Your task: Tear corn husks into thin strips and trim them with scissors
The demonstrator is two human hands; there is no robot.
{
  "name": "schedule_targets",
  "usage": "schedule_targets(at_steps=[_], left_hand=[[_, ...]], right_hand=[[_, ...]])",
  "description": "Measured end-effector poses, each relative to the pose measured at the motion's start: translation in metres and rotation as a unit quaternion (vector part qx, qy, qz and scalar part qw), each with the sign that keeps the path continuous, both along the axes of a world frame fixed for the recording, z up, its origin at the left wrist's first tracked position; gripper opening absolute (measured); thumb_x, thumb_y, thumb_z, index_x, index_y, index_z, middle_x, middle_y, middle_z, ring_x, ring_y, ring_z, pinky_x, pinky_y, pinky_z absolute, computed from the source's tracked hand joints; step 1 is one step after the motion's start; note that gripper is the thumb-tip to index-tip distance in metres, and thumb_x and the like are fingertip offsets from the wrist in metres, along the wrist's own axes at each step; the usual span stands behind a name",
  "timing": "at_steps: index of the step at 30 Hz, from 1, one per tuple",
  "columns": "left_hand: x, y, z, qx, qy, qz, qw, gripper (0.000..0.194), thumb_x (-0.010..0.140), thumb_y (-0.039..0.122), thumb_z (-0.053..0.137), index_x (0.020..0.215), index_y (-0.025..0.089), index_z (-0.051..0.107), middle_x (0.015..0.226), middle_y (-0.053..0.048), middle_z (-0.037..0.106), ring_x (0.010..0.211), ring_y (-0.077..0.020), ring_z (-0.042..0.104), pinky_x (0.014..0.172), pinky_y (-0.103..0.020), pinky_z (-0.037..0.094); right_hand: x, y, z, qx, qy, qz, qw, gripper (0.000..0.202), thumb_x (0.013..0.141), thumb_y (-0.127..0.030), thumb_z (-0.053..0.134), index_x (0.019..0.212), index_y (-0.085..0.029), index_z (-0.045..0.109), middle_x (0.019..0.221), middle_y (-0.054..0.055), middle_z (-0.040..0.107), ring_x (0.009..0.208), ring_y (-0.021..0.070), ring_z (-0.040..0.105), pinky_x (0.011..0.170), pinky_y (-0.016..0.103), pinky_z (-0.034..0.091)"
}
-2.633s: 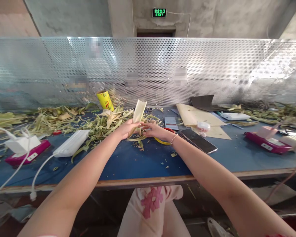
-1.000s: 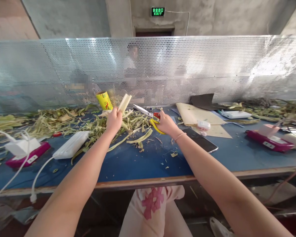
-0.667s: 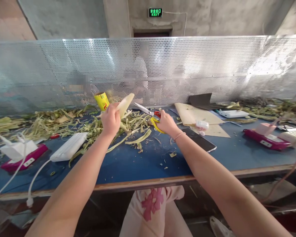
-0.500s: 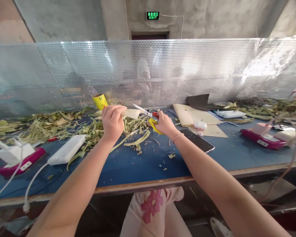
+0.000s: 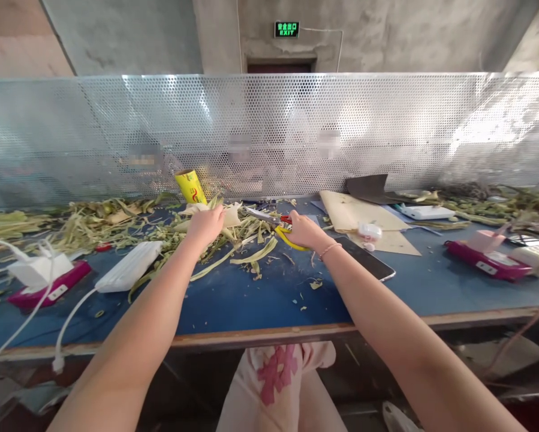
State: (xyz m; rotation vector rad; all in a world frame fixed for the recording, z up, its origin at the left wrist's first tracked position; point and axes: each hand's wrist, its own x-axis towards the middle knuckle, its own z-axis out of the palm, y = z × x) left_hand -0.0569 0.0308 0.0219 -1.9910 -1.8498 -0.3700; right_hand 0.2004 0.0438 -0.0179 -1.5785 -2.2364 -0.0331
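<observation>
My left hand (image 5: 206, 225) is closed on a pale sheet-like piece (image 5: 231, 216), whose edge sticks out to the right of the fingers. In my right hand (image 5: 303, 230) are scissors (image 5: 291, 241) with red and yellow handles, their blades pointing left toward the pale piece. Whether the blades touch it I cannot tell. Under and around both hands lie green and dry plant strips (image 5: 253, 254). Behind my left hand stands a yellow printed tube (image 5: 190, 186), tilted slightly.
A white power bank (image 5: 129, 267) and a magenta power strip (image 5: 48, 288) lie left. On the right are a dark phone (image 5: 363, 258), brown paper (image 5: 363, 211), a white earbud case (image 5: 370, 231) and another magenta strip (image 5: 489, 261). A perforated metal screen (image 5: 269, 132) rises behind.
My left hand has lowered slightly and turned, and the pale piece now hangs differently. The scissors are a little lower, with their blades less spread. The view has shifted slightly.
</observation>
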Motion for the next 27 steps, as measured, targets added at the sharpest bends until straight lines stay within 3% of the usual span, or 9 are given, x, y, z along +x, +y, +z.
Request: schedule_targets(at_steps=[4,11,18,22,27], left_hand=[[-0.0071,0.0029,-0.0019,-0.022,-0.004,-0.015,1.0,0.035,0.086,0.037,0.03,0.095,0.02,0.06,0.074,-0.011,0.065,0.073,-0.0254,0.061,0.063,-0.03,0.037],[-0.007,0.0029,0.0004,-0.043,-0.062,-0.046,0.996,0.026,0.078,0.037,0.047,0.067,0.021,0.065,0.069,-0.009,0.063,0.07,-0.0255,0.058,0.06,-0.029,0.035],[-0.0054,0.0062,-0.004,-0.048,-0.114,-0.093,0.988,0.019,0.074,0.033,0.052,0.07,0.022,0.067,0.062,-0.006,0.061,0.063,-0.0217,0.056,0.058,-0.028,0.033],[-0.0027,0.0059,-0.0047,-0.08,-0.151,-0.116,0.979,0.02,0.071,0.035,0.053,0.066,0.022,0.067,0.057,-0.004,0.059,0.056,-0.0181,0.051,0.057,-0.027,0.032],[-0.0051,0.0084,-0.0022,-0.143,-0.156,-0.125,0.969,0.027,0.07,0.038,0.051,0.072,0.018,0.069,0.065,-0.005,0.064,0.058,-0.0171,0.051,0.055,-0.026,0.032]], right_hand=[[0.0031,-0.004,0.0048,-0.011,-0.03,0.032,0.999,0.054,0.075,-0.064,0.045,0.096,-0.015,0.044,0.089,0.016,0.063,0.086,0.0293,0.06,0.063,0.03,0.039],[0.0045,-0.0067,0.0073,-0.047,-0.056,0.066,0.995,0.056,0.074,-0.064,0.045,0.1,-0.014,0.047,0.089,0.015,0.064,0.081,0.0277,0.061,0.06,0.03,0.039],[0.0026,-0.01,0.0087,-0.072,-0.02,0.117,0.99,0.051,0.075,-0.058,0.049,0.106,-0.017,0.05,0.091,0.01,0.065,0.084,0.0237,0.061,0.066,0.029,0.042],[0.002,-0.0103,0.0084,-0.069,-0.014,0.129,0.989,0.05,0.076,-0.056,0.049,0.108,-0.018,0.051,0.093,0.01,0.065,0.084,0.0224,0.061,0.066,0.028,0.042],[0.0043,-0.0099,0.0104,-0.076,0.0,0.148,0.986,0.049,0.074,-0.058,0.051,0.104,-0.019,0.053,0.094,0.008,0.065,0.082,0.0208,0.06,0.066,0.027,0.042]])
